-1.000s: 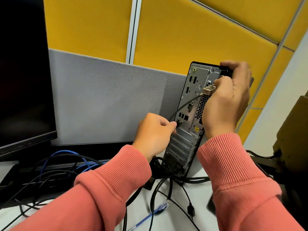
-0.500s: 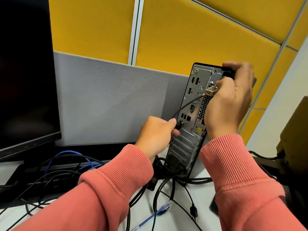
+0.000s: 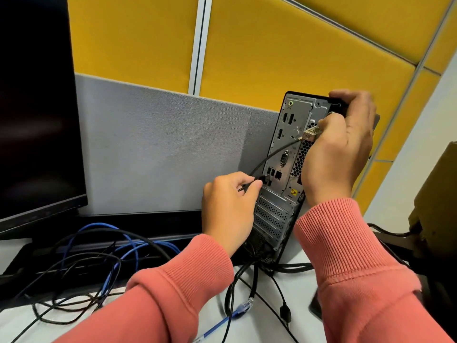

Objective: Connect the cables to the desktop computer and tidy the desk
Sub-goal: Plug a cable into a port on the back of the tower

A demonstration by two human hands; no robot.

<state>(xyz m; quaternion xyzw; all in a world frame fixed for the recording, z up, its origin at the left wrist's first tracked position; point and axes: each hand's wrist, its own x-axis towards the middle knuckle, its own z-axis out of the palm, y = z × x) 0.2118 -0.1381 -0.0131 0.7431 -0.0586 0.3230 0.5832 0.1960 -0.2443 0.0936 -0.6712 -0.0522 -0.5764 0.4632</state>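
A slim black desktop computer [image 3: 284, 154] stands upright on the white desk with its grey rear panel facing me. My left hand [image 3: 228, 206] pinches a thin black cable [image 3: 249, 185] whose plug sits at the USB ports low on the panel. My right hand [image 3: 338, 149] grips the top rear corner of the case, fingers curled over its top edge. A metal lock head [image 3: 312, 132] with a grey cable [image 3: 272, 154] sticks out beside that hand; the hand hides how it is attached.
A black monitor [image 3: 37, 107] stands at the left on its base. Tangled black cables [image 3: 74, 280] and a blue network cable [image 3: 128, 243] cover the desk in front. A loose blue plug [image 3: 243, 306] lies near the case's foot. A grey partition [image 3: 160, 149] backs the desk.
My left hand has slid back a little along the black cable, whose plug now sits at the USB port. My right hand stays on the case.
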